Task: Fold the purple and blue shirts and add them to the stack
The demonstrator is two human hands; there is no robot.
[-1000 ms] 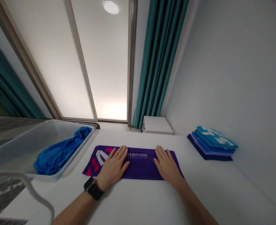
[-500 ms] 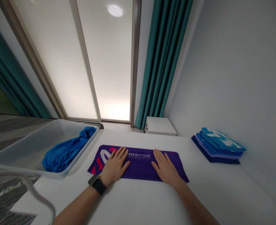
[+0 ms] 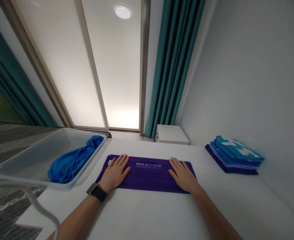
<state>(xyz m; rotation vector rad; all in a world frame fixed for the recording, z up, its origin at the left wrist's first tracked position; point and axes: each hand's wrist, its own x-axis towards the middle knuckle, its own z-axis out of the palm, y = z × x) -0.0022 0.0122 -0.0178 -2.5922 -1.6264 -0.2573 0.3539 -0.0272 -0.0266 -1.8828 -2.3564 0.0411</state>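
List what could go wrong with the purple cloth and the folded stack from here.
1. The left hand and right hand lie flat on the purple cloth; uneven sliding might wrinkle or skew it.
2. The folded stack has edges that do not line up, so a bump could shift its upper pieces.

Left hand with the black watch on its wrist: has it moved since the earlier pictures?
Yes: judged against the white boxy cabinet, the left hand has shifted left along the folded purple cloth.
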